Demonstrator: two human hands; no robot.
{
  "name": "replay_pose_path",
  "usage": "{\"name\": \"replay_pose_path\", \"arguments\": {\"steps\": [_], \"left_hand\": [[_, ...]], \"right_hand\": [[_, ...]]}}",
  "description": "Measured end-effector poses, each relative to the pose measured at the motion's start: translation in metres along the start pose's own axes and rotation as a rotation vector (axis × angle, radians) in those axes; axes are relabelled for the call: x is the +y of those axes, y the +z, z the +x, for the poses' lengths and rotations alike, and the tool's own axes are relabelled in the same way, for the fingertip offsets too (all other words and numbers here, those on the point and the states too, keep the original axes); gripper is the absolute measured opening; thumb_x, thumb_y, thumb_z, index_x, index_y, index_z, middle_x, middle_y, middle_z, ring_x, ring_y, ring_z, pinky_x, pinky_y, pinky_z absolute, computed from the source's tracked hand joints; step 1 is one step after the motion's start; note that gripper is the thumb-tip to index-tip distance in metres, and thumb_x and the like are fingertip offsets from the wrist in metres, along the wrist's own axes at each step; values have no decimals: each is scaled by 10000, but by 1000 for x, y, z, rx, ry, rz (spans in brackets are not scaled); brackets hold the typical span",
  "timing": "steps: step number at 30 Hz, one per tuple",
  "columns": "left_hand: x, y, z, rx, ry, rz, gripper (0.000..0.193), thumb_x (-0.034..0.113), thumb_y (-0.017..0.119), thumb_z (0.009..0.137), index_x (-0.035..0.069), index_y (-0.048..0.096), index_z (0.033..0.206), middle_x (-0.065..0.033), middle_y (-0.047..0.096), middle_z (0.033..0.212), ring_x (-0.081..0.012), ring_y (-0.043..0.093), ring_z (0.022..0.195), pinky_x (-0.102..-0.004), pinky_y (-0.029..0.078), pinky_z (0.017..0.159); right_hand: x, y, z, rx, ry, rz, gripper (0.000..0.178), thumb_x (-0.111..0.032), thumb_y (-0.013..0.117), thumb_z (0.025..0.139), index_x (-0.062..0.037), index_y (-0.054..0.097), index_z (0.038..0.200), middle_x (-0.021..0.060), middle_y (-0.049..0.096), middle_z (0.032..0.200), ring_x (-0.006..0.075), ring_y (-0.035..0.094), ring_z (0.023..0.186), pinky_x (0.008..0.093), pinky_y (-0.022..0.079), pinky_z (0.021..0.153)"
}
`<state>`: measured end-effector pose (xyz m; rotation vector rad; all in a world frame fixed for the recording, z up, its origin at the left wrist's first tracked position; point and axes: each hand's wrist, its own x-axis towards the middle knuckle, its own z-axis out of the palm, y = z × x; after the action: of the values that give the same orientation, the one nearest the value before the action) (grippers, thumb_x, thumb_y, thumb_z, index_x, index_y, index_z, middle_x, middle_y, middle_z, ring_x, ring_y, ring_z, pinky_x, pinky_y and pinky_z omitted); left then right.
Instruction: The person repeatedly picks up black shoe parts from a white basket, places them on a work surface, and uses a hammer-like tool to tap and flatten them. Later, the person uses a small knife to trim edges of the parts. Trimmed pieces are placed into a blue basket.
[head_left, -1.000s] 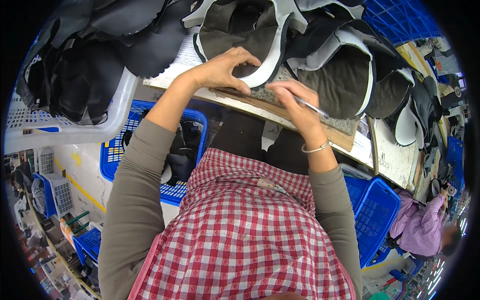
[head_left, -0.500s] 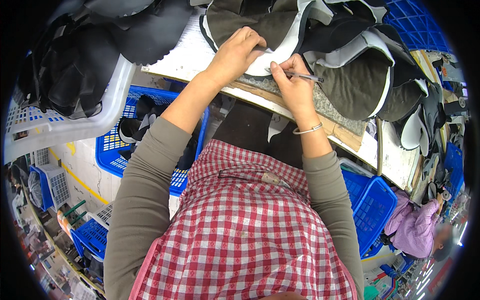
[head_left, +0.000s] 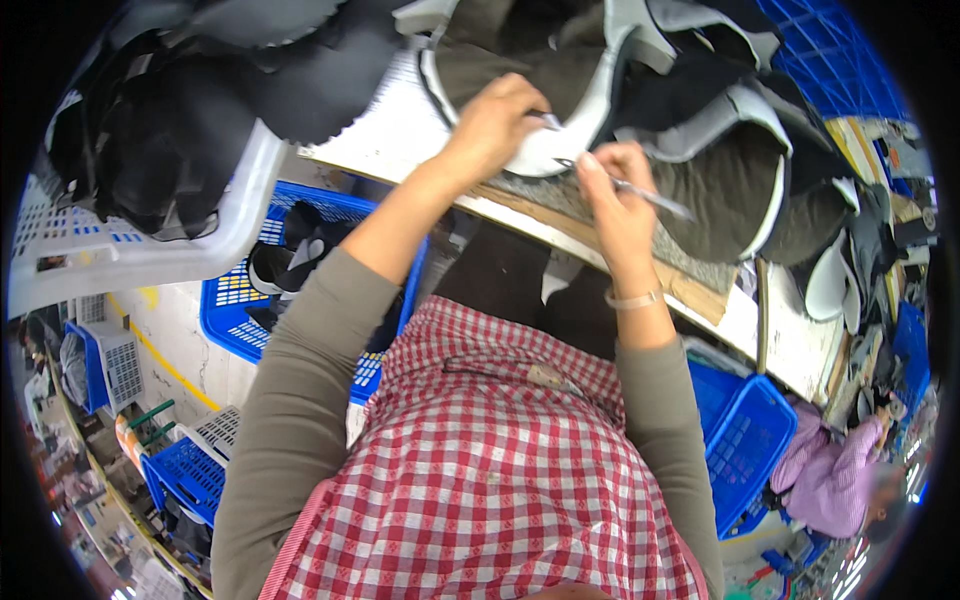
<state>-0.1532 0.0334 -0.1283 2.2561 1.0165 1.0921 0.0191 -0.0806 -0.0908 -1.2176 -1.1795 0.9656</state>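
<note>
On the white workbench (head_left: 385, 125) lies a shoe-upper piece (head_left: 545, 152) with a grey-brown lining and a white, dark-edged border. My left hand (head_left: 495, 130) is over its lining, fingers bent together around a small pale thing (head_left: 548, 119) whose kind I cannot make out. My right hand (head_left: 620, 205) grips a slim pen (head_left: 660, 202) just right of the piece's white border. The pen's dark tip is close to that border; contact is hard to tell. Motion blurs both hands slightly.
More lined upper pieces (head_left: 715, 190) are heaped at the right. Black pieces (head_left: 150, 130) fill a white crate (head_left: 245, 190) at the left. Blue baskets (head_left: 745, 430) stand below the bench on both sides. A person in a pink checked top (head_left: 825, 480) is at far right.
My right hand has shifted right and slightly down with the pen, its tip moving away from my left hand. The whole view has also shifted a little.
</note>
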Motion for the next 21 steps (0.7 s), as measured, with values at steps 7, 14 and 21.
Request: {"name": "replay_pose_path", "arguments": {"steps": [7, 14, 21], "left_hand": [[7, 35, 85, -292, -62, -591, 264, 211, 680, 992, 8, 712, 1158, -106, 700, 1178, -208, 663, 1064, -324, 524, 925], [-41, -93, -82, 688, -296, -18, 480, 2, 667, 895, 50, 583, 1365, -125, 522, 1432, -249, 552, 1278, -383, 456, 1074], [-82, -205, -117, 812, -883, -1100, 632, 133, 779, 926, -80, 465, 1431, -231, 590, 1348, -333, 597, 1240, -452, 513, 1039]], "right_hand": [[-13, -3, 38, -92, -510, -159, 325, -279, 460, 1124, 10, 572, 1224, 162, 633, 1244, 259, 608, 1243, 444, 455, 1127], [21, -36, 50, -121, -362, 191, 453, -417, 463, 1106, -30, 513, 1335, 244, 480, 1521, 354, 424, 1465, 570, 405, 1150], [28, -28, 41, -160, -489, -111, 398, -393, 500, 1098, -38, 614, 1236, 180, 674, 1333, 340, 419, 1475, 433, 356, 1188]]}}
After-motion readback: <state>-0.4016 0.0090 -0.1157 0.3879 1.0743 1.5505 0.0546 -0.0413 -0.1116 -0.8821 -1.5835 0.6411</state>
